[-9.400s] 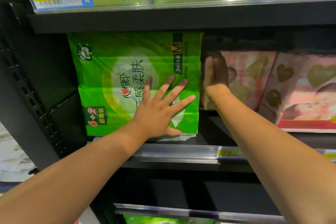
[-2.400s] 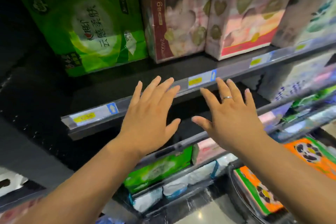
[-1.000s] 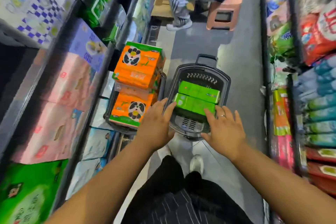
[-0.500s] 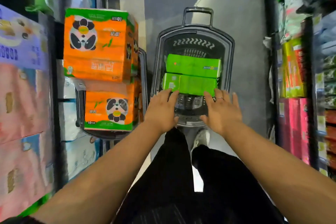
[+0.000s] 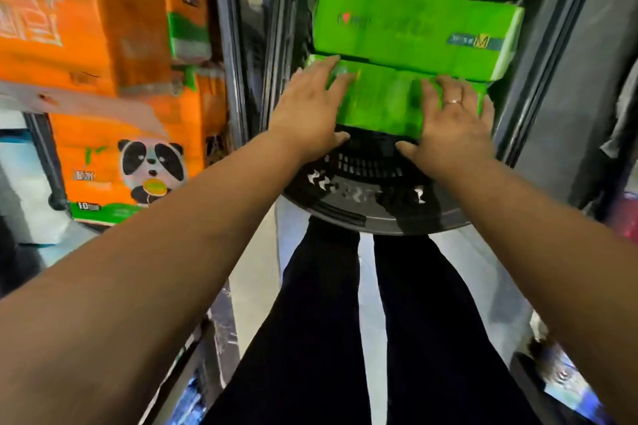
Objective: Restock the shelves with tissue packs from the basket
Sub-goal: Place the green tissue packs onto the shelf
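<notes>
Laying left hand (image 5: 307, 114) and right hand (image 5: 452, 124) on the near green tissue pack (image 5: 383, 97), fingers stretching straight across its top, thumbs splaying by its near edge, neither hand closing round it yet. Bending over the grey basket (image 5: 362, 214) at 12 o'clock, that pack lying inside it and a second green pack (image 5: 414, 28) sitting just beyond, seemingly overlapping its far edge. Skirting orange panda packs (image 5: 127, 134) stacked at 9 to 10 o'clock. Judging the restocking unfinished: two green packs waiting in the basket, the nearer touched but not lifted, both needing shelving.
</notes>
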`<state>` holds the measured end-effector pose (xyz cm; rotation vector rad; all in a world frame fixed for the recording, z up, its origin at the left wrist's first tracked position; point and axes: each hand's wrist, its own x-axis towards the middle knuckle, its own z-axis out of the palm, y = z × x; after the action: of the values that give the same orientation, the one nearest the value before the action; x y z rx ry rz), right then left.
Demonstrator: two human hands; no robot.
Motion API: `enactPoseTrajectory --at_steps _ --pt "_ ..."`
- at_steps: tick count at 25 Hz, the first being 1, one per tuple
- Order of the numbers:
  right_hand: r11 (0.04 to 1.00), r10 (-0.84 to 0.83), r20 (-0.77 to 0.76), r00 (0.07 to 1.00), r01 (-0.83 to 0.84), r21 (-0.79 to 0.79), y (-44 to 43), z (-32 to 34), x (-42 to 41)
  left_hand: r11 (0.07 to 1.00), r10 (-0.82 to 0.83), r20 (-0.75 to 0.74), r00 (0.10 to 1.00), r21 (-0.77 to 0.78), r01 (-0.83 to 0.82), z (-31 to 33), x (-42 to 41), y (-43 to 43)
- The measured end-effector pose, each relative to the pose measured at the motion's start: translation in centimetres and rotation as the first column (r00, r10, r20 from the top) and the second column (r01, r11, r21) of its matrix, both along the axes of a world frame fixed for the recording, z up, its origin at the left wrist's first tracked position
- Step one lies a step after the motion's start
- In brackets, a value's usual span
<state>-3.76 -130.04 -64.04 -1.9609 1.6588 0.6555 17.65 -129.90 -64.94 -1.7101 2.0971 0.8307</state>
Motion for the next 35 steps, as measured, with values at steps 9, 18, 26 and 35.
enactPoseTrajectory --at_steps 9,18,26,35 --pt "0.989 0.109 -0.036 0.993 -0.112 -0.098 1.0 -5.1 -0.4 0.988 0.101 0.123 0.987 -0.13 -0.085 -3.5 -2.4 2.3" --pt "0.985 0.172 -0.058 0.983 -0.174 -0.023 0.6 -6.1 1.9 0.973 0.182 0.154 0.971 -0.173 -0.155 -3.9 -3.8 4.2" --pt "0.983 0.184 0.007 0.983 -0.184 -0.012 0.2 -2.4 2.2 0.994 0.106 0.127 0.986 -0.008 -0.105 -0.7 -1.5 3.8" --pt "0.991 0.121 -0.027 0.992 -0.122 -0.046 1.3 5.3 1.3 0.993 0.019 -0.054 0.998 -0.115 -0.025 5.3 -0.3 4.5"
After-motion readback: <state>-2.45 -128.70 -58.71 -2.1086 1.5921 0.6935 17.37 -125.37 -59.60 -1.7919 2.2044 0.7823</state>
